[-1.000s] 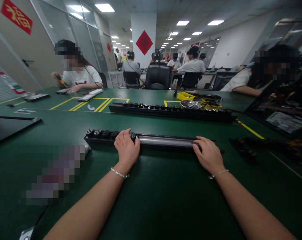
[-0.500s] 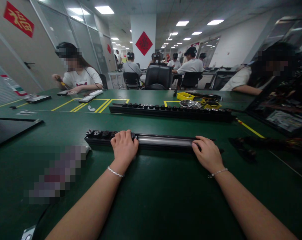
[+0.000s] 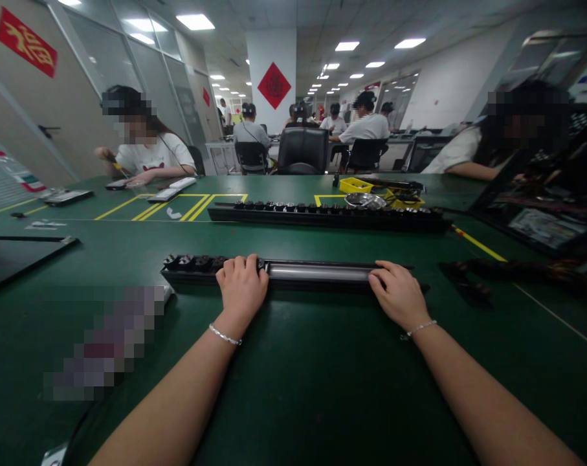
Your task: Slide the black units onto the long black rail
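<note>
A long black bar-shaped housing (image 3: 322, 273) lies crosswise on the green table (image 3: 322, 375). Small dark round parts (image 3: 186, 261) line its left end, and a smooth grey strip runs along its right part. My left hand (image 3: 242, 285) is closed over the middle of the bar, fingers curled across its top. Near the right end, my right hand (image 3: 400, 292) grips the same bar, fingertips over the far edge. Part of the bar is hidden under both hands.
Behind lies a second black bar (image 3: 322, 219) with a row of small parts. Yellow trays (image 3: 355, 186) and a clear bag (image 3: 365, 201) stand beyond it. Dark cables (image 3: 472, 285) are at right, a dark flat panel (image 3: 21, 255) at left. People sit across the table.
The view has shifted slightly, so the surroundings appear a little further left. My right hand appears slightly closer to my left; both keep their hold on the bar.
</note>
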